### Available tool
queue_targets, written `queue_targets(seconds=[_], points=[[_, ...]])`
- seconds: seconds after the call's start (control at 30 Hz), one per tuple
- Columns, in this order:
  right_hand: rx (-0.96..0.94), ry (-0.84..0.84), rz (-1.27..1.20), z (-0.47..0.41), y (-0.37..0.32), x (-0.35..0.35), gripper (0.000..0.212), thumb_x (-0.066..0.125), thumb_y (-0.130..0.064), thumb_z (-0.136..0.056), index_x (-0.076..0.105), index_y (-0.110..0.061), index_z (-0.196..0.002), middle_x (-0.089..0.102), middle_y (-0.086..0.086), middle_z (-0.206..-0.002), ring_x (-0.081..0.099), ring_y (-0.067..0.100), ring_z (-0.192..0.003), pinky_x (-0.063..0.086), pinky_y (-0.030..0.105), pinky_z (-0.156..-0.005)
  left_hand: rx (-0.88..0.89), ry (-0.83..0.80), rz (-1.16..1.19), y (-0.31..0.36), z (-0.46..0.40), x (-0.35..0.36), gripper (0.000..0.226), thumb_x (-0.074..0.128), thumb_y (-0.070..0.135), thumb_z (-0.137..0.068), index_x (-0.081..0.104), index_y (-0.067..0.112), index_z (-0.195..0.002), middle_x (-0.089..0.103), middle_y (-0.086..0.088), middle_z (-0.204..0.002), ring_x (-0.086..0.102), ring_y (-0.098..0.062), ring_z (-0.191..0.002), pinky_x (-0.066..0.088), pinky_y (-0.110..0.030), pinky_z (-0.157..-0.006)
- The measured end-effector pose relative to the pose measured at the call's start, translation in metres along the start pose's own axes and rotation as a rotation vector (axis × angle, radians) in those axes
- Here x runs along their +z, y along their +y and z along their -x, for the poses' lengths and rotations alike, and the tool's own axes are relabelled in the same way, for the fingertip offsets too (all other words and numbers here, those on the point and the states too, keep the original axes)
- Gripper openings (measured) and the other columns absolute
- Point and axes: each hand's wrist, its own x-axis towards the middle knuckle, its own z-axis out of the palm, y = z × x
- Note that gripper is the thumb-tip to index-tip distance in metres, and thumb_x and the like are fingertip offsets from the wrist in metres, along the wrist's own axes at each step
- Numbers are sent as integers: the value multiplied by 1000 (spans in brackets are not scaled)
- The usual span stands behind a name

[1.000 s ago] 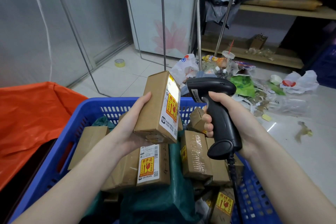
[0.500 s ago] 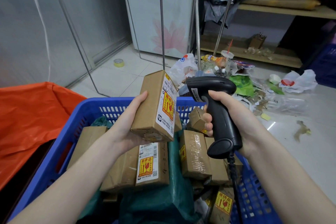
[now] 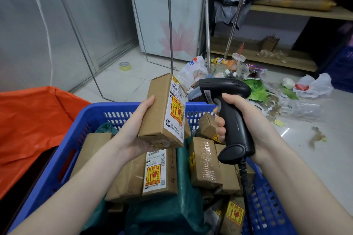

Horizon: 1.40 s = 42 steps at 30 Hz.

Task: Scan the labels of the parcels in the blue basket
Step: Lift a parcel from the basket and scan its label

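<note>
Now scanning: one parcel up, the pile still waiting

Right now your left hand (image 3: 137,133) has its grip clamped on a cardboard parcel (image 3: 162,112), raised over the far rim of the blue basket (image 3: 63,149), its label (image 3: 175,114) turned to face right. Your right hand (image 3: 242,120) is closed around the black scanner (image 3: 227,108), whose window sits just beside that label. This looks like the scanning step itself. Next, you'd likely tilt the barcode near the label's top squarely at the window. More parcels lie in the basket below, one (image 3: 158,173) label-up near the middle. An orange bag (image 3: 28,129) sits left of the basket.
</note>
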Motion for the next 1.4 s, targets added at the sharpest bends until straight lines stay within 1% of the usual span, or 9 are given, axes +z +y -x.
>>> queue_targets(seconds=[0.23,0.33,0.43,0.6,0.73,0.93,1.07,1.2,1.4], points=[[-87,32,-41,-2,3,2,22,59,-31,-88,61,-10,-84,56,2,-55,50,13,-43,46,22,-41,89,-75,-9,-6,-1,4,63,60,60,-67,62,24,-119,72,-11,-111,66,-30,-105,49,-52,-91],[-102,98,-74,-11,13,0,14,65,-21,-86,63,-7,-84,70,11,-79,67,19,-68,58,28,-58,127,-74,-46,-11,-2,10,56,56,60,-71,63,25,-114,75,-7,-100,69,-25,-96,51,-46,-88],[-63,131,-51,-18,24,-3,28,67,-23,-84,65,-5,-105,72,15,-108,70,25,-96,59,39,-76,149,-86,-101,-17,-3,17,43,46,59,-84,65,27,-106,77,-3,-90,72,-20,-87,52,-42,-84],[-31,56,-11,-17,31,-3,37,66,-21,-85,62,-6,-119,76,11,-96,73,19,-70,54,24,-51,93,-97,-230,-29,-10,21,49,41,61,-86,58,31,-121,73,-5,-109,66,-23,-103,52,-43,-87],[-14,98,42,-20,33,-9,34,66,-18,-85,61,-9,-118,77,11,-98,75,19,-72,56,26,-54,141,-52,-456,-40,-15,23,50,34,58,-91,48,32,-130,65,2,-120,57,-15,-111,44,-46,-101],[27,190,98,-30,51,-24,34,66,-17,-84,61,-11,-117,77,8,-89,74,20,-69,56,26,-54,208,63,-641,-50,-19,19,29,45,37,-96,38,25,-122,65,9,-94,63,-5,-82,50,-18,-63],[79,262,157,-40,68,-32,36,65,-20,-87,55,-13,-120,73,10,-99,71,21,-79,56,26,-54,125,-45,-830,-65,-22,22,28,32,44,-98,42,28,-120,55,8,-118,53,-11,-108,45,-28,-84],[118,268,164,-46,83,-36,38,65,-19,-87,54,-13,-123,72,11,-104,71,22,-84,56,30,-60,85,-91,-904,-73,-20,26,44,25,44,-100,36,27,-139,45,2,-141,41,-16,-129,32,-39,-109],[121,273,210,-47,84,-39,34,64,-18,-88,55,-13,-120,71,9,-97,69,22,-81,56,32,-64,78,-149,-913,-75,-13,30,21,24,43,-100,43,37,-107,46,9,-115,46,-13,-120,35,-34,-105]])
